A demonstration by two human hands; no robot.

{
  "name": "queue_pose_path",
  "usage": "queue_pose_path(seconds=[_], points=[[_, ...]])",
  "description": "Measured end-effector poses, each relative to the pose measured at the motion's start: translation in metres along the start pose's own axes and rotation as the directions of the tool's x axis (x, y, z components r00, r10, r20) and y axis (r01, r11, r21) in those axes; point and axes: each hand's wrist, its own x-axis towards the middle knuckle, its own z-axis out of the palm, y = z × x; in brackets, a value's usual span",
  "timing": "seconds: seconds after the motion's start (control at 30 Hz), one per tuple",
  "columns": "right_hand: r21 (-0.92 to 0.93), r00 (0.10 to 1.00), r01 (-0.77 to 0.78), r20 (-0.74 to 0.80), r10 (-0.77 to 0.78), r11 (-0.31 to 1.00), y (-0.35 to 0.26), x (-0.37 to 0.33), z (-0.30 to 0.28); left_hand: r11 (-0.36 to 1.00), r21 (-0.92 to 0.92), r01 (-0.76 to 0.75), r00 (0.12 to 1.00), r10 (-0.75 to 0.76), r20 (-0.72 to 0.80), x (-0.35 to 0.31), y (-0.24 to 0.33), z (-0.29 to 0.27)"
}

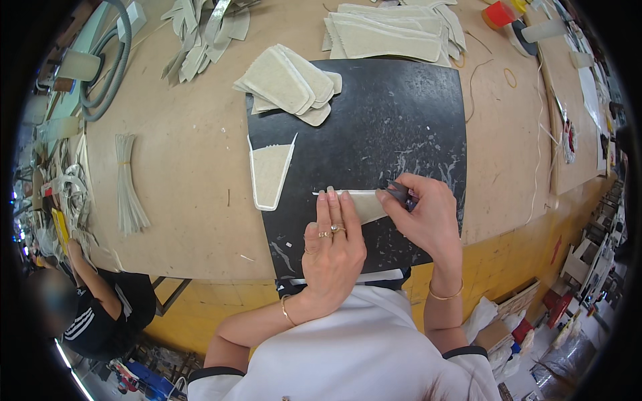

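Observation:
My left hand [334, 247] lies flat, fingers stretched together, on a beige tapered fabric piece [368, 208] with a white strip [361, 192] along its far edge. At the right end of that strip, my right hand [428, 217] pinches a small dark grey tool [398, 192]. Its exact kind is partly hidden by the fingers. Both hands work over a black mat [374, 120]. To the left, a similar beige piece [270, 175] with white edging on its sides and bottom overlaps the mat's left edge. A pile of beige pieces [287, 80] rests at the mat's far left corner.
More beige pieces [388, 33] are stacked beyond the mat. Loose pale strips [207, 33] lie at the far left, and a banded bundle of white strips [128, 184] is nearer. A grey hose [124, 60] curves at the left. Another person [100, 301] sits at lower left.

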Motion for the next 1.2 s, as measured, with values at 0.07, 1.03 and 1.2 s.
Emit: queue_pose_path(seconds=[0.07,1.03,1.2], points=[[-0.005,1.000,-0.005,-0.001,0.005,1.000,0.000,0.000,0.001,1.000,-0.015,-0.008,1.000,0.008,0.001,0.001,0.001,-0.002],[0.059,0.997,0.047,-0.060,-0.044,0.997,0.042,0.000,-0.018,0.832,-0.538,-0.134,0.974,0.211,0.084,0.011,-0.004,0.009],[0.116,0.998,0.027,-0.054,-0.021,0.993,0.045,-0.002,-0.018,0.813,-0.574,-0.101,0.978,0.187,0.093,0.011,-0.002,0.011]])
